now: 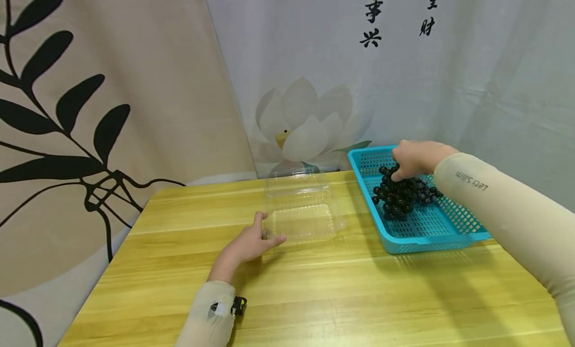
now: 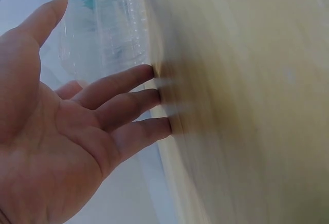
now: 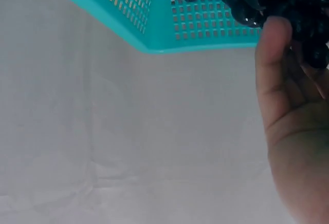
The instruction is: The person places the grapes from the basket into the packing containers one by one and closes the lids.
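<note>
My right hand [image 1: 413,160] grips a bunch of dark grapes [image 1: 397,199] from above, within the blue plastic basket [image 1: 431,244]. In the right wrist view the thumb [image 3: 275,41] presses against the grapes, while the other fingers are partly hidden. A second dark bunch [image 1: 426,193] lies in the basket beside the held one. My left hand [image 1: 247,243] is by the left side of a clear plastic clamshell box [image 1: 303,222], whose lid is raised at the back. Its fingers are spread and hold nothing; several fingertips [image 2: 160,124] touch the wooden table.
The basket stands at the table's back right, with the clear box left of it. A curtain [image 1: 310,62] printed with a lotus and black characters hangs behind the wooden tabletop [image 1: 314,297]. Black leaf patterns mark the cloth at left.
</note>
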The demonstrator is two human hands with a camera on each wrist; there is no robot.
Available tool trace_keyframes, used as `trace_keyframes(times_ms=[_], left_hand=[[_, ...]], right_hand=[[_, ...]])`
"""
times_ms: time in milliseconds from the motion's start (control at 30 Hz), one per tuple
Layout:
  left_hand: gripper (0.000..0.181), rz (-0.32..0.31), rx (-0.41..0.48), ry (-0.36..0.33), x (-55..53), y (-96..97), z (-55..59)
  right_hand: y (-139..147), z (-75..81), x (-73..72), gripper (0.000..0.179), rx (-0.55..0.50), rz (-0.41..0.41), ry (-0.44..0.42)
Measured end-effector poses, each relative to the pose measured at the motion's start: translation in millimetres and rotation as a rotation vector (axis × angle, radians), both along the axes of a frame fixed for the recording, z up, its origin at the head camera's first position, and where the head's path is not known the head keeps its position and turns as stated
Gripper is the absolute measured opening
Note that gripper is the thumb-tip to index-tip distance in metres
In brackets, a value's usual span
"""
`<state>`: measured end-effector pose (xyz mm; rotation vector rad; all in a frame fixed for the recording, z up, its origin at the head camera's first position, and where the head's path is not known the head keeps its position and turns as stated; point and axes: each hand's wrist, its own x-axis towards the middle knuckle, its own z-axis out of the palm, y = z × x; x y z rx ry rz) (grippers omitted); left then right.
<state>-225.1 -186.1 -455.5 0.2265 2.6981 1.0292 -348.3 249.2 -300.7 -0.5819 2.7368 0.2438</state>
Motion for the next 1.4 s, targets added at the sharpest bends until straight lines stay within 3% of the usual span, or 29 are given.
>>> trace_keyframes(times_ms=[200,633,1100,1400], left_hand=[[0.095,0.003,0.019,-0.012,0.0,1.5,0.9],[0.095,0.011,0.008,-0.011,0.7,1.9,2.6],[0.095,0.011,0.013,-0.012,-0.9,4.3,0.8],[0.094,0.008,0.001,-0.007,-3.0,3.3,0.9]], right_hand=[[3,16.0,1.7,0.035,-0.041,-0.044,-0.025],[6,68.2,5.5,0.052,-0.080,-0.184,-0.049],[-4,122.8,19.5,0.047,-0.057,-0.222,-0.086],[-17,156.9,31.1,0.050,-0.009,-0.222,-0.063]])
